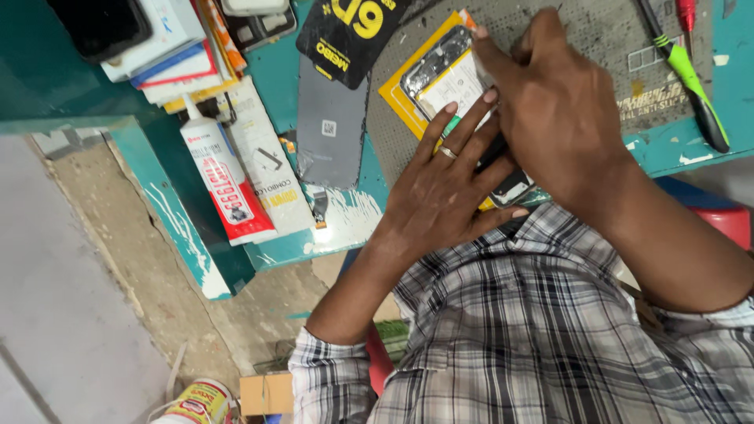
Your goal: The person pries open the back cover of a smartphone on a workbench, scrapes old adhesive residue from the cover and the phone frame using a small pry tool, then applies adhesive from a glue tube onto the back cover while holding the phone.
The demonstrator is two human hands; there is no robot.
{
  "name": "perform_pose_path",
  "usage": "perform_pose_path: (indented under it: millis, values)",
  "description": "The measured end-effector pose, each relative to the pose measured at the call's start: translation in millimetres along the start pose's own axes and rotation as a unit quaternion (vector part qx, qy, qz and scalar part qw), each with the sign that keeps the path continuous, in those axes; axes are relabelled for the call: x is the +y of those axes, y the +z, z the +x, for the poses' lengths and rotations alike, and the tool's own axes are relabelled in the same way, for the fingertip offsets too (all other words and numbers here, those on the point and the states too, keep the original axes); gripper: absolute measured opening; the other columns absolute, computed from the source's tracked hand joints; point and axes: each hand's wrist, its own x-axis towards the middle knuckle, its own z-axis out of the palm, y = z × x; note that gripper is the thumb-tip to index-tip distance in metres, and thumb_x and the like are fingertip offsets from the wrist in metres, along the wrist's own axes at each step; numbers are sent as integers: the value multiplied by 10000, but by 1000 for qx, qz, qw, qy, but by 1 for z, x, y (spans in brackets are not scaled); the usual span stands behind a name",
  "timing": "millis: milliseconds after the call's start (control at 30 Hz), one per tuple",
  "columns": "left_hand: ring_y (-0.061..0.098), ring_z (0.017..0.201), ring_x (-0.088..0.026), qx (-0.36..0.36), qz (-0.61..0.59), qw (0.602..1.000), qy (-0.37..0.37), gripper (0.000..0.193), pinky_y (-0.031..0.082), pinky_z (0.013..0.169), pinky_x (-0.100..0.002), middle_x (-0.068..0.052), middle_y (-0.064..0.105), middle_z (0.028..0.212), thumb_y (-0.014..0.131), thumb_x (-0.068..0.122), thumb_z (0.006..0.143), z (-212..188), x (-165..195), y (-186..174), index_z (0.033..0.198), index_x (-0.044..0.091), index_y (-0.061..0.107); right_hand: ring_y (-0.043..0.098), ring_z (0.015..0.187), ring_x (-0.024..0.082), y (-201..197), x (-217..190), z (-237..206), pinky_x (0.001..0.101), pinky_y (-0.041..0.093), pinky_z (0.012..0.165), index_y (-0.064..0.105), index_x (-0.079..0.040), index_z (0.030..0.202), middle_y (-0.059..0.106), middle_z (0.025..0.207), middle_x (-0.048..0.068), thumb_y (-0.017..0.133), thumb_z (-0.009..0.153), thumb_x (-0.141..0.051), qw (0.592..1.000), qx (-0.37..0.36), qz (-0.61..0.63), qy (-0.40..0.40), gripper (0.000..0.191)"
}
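Nearest me, my left hand (444, 192) lies flat, fingers spread, pinning the opened phone (449, 78) on the grey work mat (597, 39). My right hand (554, 110) curls over the phone; what it pinches I cannot tell. The back is off (insides exposed), so reassembly remains, I judge. Left of the phone lie a grey back panel (331, 129) and a glue tube (224, 184); right, a green screwdriver (691, 78).

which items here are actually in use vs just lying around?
In use: left hand and right hand on the opened phone, yellow sheet under it, grey work mat.

Lying about: glue tube, grey back panel, green-handled screwdriver, stacked boxes.
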Motion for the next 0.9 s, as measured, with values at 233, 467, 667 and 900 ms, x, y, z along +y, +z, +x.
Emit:
perform_pose_path:
  millis: [233,467,667,900]
  values:
    - [287,1583,-300,-10,7,1000,-4,615,185,1338,-545,-151,454,1583,544,655,1031,2,2,0,1367,155,669,673,740,353,2,10,3,439,558,625,711,19,1306,565,983,215,723,824,41,1000,-16,-16,-9,482]
    - [262,1550,-346,16,-16,1000,-18,764,175,1288,-594,-158,406,1602,582,702,943,0,4,-6,1504,183,559,696,854,330,0,50,-27,406,546,741,736,8,1129,685,985,166,749,975,22,995,91,29,-9,156]
    - [404,1536,-343,108,-15,988,-109,612,266,1275,-575,-108,515,1548,725,523,938,-25,14,-1,1412,143,653,700,797,316,-5,95,-68,382,504,706,715,38,1025,726,915,161,760,982,-14,993,116,1,21,81]
    - [615,1296,-226,277,-68,944,-167,200,471,1177,-431,-11,723,1155,914,218,880,-51,41,6,883,152,725,690,849,303,-11,142,-116,365,501,744,675,40,1024,704,948,162,727,1003,3,980,173,32,92,67]
